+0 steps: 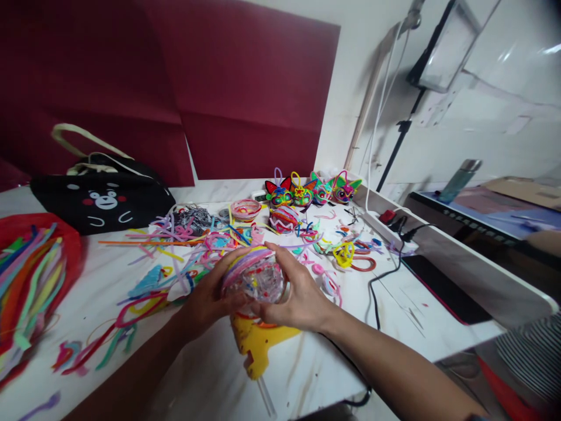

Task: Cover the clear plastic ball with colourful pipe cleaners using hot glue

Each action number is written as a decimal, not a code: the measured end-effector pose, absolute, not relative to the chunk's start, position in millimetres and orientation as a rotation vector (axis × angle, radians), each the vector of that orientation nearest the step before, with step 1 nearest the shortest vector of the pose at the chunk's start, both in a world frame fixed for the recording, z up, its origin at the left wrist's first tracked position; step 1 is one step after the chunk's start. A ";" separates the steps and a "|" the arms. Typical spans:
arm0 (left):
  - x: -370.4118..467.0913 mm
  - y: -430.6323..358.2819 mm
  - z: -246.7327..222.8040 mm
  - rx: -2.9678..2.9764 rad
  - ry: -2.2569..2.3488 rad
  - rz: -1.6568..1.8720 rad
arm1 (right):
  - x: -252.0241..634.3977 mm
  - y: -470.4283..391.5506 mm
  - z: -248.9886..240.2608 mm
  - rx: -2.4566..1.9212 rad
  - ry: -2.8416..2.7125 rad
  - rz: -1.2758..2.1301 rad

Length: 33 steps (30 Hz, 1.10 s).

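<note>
Both hands are closed round a clear, rounded plastic piece (263, 279) banded with pink, purple and yellow pipe cleaners along its upper left. My left hand (214, 292) grips its left side, and my right hand (300, 289) its right side, with the thumbs at the front. Just below the hands a yellow glue gun (258, 345) lies on the white table (201, 380), a clear glue stick poking out of its back end. Beyond the hands are loose, bent pipe cleaners (219, 241) and a striped round piece (284, 219). Part of the held piece is hidden by my fingers.
Several colourful animal-faced ornaments (302, 194) stand along the wall. On the left are a black bag (105, 202) and a red bag (72, 245) of pipe cleaners. Red-handled scissors (366, 266), a black cable (372, 292) and a power strip (385, 231) lie to the right.
</note>
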<state>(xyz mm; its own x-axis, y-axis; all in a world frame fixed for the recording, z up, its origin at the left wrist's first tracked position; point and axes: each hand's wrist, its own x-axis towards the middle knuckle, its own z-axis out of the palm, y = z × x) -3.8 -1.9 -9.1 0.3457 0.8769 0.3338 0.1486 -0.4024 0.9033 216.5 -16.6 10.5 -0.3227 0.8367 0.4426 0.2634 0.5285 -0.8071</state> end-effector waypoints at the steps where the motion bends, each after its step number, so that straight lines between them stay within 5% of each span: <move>1: -4.0 -2.0 -9.2 1.792 0.913 1.112 | 216.8 -16.6 10.7 -0.908 -1.855 0.782; 17: -5.4 -0.1 -10.8 1.905 1.013 1.119 | 213.8 -14.5 4.6 -0.936 -2.022 0.705; 25: -6.7 3.8 -2.7 1.715 1.060 1.265 | 242.3 -30.7 41.2 -0.911 -2.026 0.589; 33: -12.2 7.3 -4.4 1.643 1.089 1.326 | 259.5 -61.0 23.3 -0.851 -2.782 0.386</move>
<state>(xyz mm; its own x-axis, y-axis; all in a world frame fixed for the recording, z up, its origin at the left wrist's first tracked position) -12.2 7.3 -4.4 0.1022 0.9326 0.3461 0.1587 -0.3587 0.9198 259.5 -61.0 23.3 -0.8123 0.5710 0.1191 0.5170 0.7994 -0.3061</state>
